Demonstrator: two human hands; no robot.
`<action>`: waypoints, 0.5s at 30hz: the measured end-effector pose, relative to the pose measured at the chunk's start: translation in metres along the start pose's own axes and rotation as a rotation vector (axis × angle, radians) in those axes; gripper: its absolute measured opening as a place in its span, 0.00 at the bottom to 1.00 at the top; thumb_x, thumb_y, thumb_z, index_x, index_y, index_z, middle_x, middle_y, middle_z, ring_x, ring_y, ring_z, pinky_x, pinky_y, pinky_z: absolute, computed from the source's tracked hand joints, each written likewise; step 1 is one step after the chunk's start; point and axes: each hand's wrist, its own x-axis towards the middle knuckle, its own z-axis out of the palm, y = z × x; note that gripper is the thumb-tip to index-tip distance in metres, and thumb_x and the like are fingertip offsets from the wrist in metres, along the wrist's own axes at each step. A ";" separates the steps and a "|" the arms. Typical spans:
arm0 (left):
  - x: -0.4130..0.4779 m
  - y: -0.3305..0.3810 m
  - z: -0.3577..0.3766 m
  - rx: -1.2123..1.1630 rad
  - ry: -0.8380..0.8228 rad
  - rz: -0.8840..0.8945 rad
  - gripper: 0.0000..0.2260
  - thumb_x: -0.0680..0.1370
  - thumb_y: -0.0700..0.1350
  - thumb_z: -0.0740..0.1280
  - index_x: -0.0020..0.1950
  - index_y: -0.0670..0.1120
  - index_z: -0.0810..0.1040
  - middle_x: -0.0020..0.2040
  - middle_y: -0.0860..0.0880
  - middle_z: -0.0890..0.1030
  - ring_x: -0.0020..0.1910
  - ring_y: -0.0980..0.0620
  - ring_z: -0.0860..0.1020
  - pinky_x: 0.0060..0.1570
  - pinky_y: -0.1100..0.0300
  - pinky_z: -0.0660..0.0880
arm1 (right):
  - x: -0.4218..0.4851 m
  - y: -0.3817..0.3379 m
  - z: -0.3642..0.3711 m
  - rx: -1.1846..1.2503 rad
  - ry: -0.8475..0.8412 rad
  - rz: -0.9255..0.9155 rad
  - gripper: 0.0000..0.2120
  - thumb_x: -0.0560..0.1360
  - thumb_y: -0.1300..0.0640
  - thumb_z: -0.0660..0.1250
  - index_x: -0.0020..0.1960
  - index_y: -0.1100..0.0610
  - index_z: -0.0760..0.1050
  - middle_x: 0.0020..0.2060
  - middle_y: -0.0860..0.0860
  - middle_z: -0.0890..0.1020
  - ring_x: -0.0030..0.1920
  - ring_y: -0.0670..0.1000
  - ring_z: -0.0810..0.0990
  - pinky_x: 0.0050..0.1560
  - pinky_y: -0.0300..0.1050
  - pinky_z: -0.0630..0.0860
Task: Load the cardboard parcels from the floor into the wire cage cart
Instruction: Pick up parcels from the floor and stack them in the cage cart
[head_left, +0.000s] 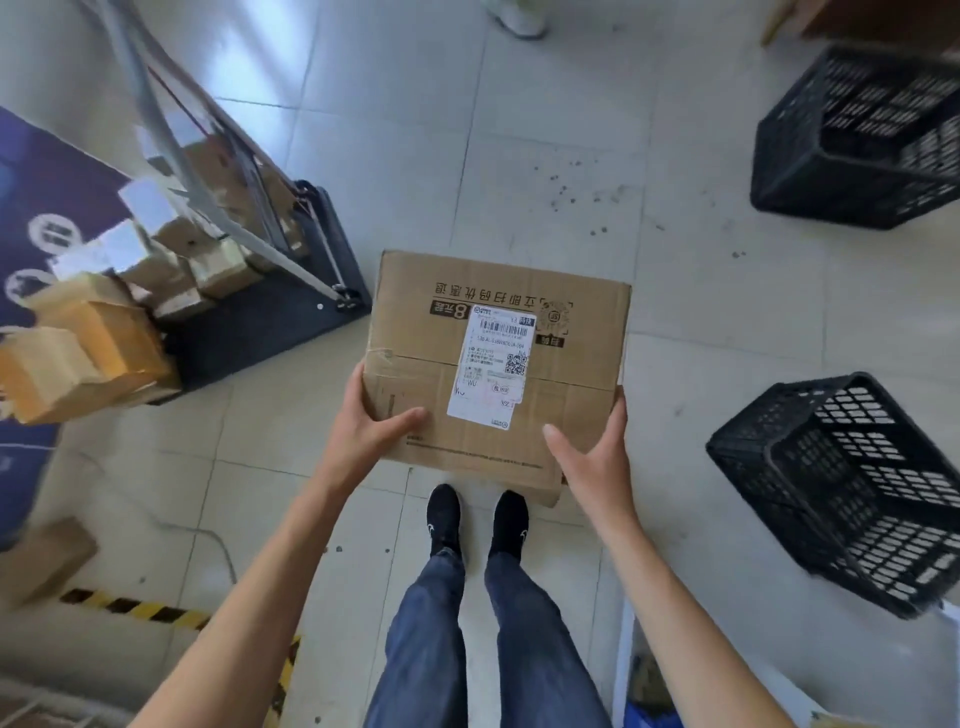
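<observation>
My two bare hands, left (376, 428) and right (592, 457), clamp opposite sides of a taped brown cardboard parcel (493, 364); I should keep it level toward the wire cage cart (218, 208).

We held the box (498, 358) between our two hands, the left hand (371, 428) on its left near corner, the right hand (597, 457) on its right near corner, above the floor (519, 156) and just ahead of our shoes (478, 519). To the left stood the cart (270, 306), with parcels (156, 270) piled in it. To the right sat two crates, one crate (862, 140) farther off, the other crate (852, 488) nearer, tipped on its side. A small carton (44, 558) lay at the near left.
</observation>
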 end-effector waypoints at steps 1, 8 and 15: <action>-0.013 0.014 -0.013 -0.005 0.045 0.015 0.38 0.66 0.52 0.81 0.72 0.56 0.67 0.61 0.58 0.80 0.62 0.57 0.79 0.61 0.54 0.78 | -0.005 -0.021 0.000 -0.021 -0.027 -0.035 0.48 0.72 0.43 0.73 0.80 0.44 0.45 0.77 0.44 0.63 0.73 0.47 0.68 0.71 0.48 0.67; -0.144 0.088 -0.119 -0.082 0.490 0.037 0.53 0.60 0.67 0.79 0.78 0.55 0.56 0.69 0.51 0.73 0.66 0.54 0.75 0.66 0.48 0.75 | -0.068 -0.172 0.042 -0.166 -0.314 -0.262 0.48 0.72 0.42 0.72 0.81 0.48 0.46 0.76 0.50 0.66 0.72 0.52 0.69 0.71 0.49 0.66; -0.319 0.061 -0.204 -0.163 0.947 -0.051 0.49 0.64 0.66 0.77 0.77 0.57 0.55 0.69 0.54 0.68 0.65 0.53 0.70 0.61 0.53 0.72 | -0.204 -0.259 0.133 -0.345 -0.613 -0.526 0.48 0.70 0.40 0.71 0.80 0.44 0.45 0.73 0.48 0.69 0.69 0.53 0.72 0.68 0.54 0.71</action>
